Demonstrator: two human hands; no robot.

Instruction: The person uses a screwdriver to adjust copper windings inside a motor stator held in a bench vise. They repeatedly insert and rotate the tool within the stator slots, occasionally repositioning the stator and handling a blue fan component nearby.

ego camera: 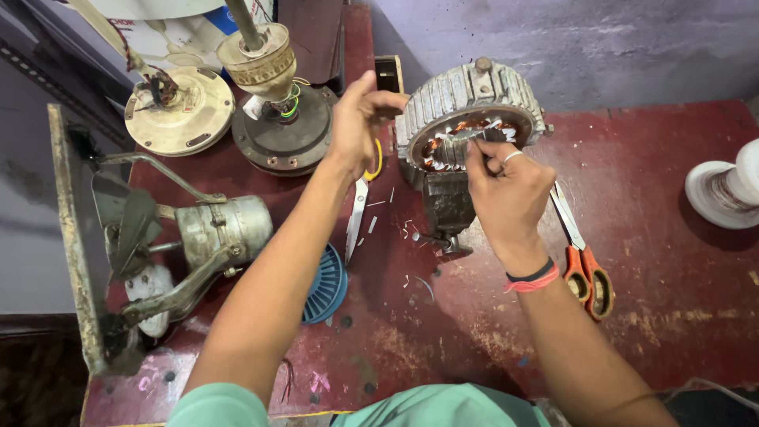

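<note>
- The stator stands tilted on the red surface, its open bore with copper windings facing the person, so its axis runs roughly from the far wall toward the person.
- The right hand sits directly in front of the bore, fingers pinched shut on a thin grey strip that lies across the slots near the bore's upper rim; the strip reaches up and to the left from the grip.
- The left hand rests against the stator's left outer edge, fingers curled there; I cannot tell whether it truly clamps the housing or only steadies it.
- The right hand is the nearer one to the slots; the left is off to the side.
- Yellow-handled scissors lie just below the left hand; orange-handled scissors lie by the right wrist.
- Other fan motors stand well apart at the left.
</note>
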